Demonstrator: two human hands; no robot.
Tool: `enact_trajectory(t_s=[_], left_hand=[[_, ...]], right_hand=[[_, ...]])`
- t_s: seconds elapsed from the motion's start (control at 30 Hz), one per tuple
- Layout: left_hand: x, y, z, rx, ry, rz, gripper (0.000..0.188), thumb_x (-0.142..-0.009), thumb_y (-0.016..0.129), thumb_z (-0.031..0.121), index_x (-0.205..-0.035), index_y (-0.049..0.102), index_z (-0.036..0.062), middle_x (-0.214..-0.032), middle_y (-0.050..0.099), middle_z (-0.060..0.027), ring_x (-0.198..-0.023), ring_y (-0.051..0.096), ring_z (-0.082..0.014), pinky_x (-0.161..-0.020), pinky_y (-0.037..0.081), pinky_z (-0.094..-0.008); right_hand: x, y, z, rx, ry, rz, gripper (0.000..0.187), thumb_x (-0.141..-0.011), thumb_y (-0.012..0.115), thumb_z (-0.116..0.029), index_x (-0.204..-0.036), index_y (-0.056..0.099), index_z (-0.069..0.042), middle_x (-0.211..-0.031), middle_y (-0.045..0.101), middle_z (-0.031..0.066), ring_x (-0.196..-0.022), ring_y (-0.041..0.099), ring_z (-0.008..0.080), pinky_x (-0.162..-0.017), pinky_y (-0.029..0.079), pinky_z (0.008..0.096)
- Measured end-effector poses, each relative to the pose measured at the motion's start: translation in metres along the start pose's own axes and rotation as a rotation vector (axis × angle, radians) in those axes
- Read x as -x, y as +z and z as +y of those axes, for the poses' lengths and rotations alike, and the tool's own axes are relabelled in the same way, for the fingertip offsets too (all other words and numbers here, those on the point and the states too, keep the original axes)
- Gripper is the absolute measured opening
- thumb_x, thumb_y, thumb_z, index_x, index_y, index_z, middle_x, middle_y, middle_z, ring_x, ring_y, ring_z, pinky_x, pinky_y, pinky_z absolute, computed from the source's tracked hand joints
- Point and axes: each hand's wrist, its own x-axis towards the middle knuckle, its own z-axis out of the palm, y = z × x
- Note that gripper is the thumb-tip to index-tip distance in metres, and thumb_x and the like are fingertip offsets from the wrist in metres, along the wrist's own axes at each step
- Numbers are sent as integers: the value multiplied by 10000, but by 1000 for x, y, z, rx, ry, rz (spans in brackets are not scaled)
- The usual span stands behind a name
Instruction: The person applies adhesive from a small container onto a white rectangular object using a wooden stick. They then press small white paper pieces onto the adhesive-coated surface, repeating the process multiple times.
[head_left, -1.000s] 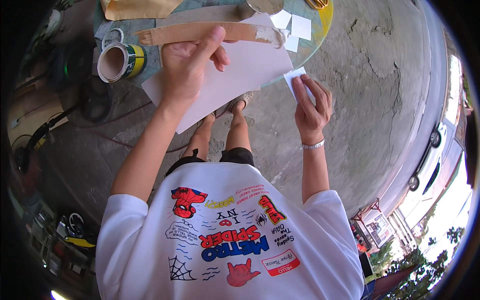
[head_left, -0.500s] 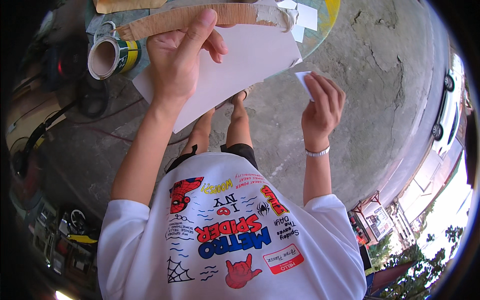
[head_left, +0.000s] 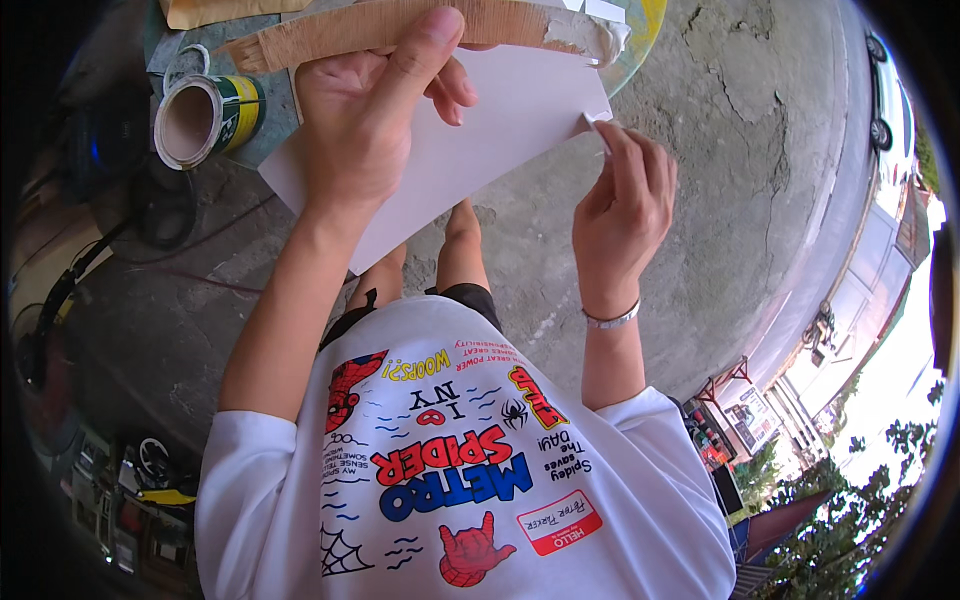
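Note:
My left hand [head_left: 365, 130] is closed round a curved wooden strip [head_left: 325, 38], thumb on its near face. Whitish putty-like paste [head_left: 588, 38] coats the strip's right end. A small white card [head_left: 600, 135] is pinched in my right hand [head_left: 630, 195], seen nearly edge-on. That card is at the right corner of a large white sheet [head_left: 480, 125], by a small greyish dab; whether they touch I cannot tell. The sheet juts out from the table under the strip and my left hand.
An open can [head_left: 190, 122] with a green and yellow label is at the left on the round glass-like table [head_left: 640, 60]. Brown paper [head_left: 225, 10] lies behind it. Cracked concrete floor [head_left: 740, 150] spreads to the right. A dark cable [head_left: 75, 275] and equipment are at the left.
My right hand has moved up and slightly left, bringing the card to the sheet's corner. The strip in my left hand has shifted slightly right.

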Motion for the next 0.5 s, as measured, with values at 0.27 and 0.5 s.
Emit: enact_trajectory(t_s=[0.27, 0.5], left_hand=[[0, 5, 4, -20, -16, 20, 252, -1040, 648, 212, -980, 701, -27, -734, 681, -113, -617, 622, -149, -542, 488, -271], [0, 1, -1, 12, 9, 35, 215, -1046, 637, 182, -979, 699, -12, -744, 685, -111, -623, 637, -153, -533, 492, -279]], right_hand=[[14, -2, 8, -142, -129, 113, 484, -737, 685, 151, -1164, 759, -65, -1141, 715, 83, -1051, 679, 287, -885, 546, 398], [36, 35, 30, -83, -231, 206, 500, -742, 715, 129, -1198, 776, -68, -1206, 724, 69, -1121, 686, 277, -955, 560, 393]])
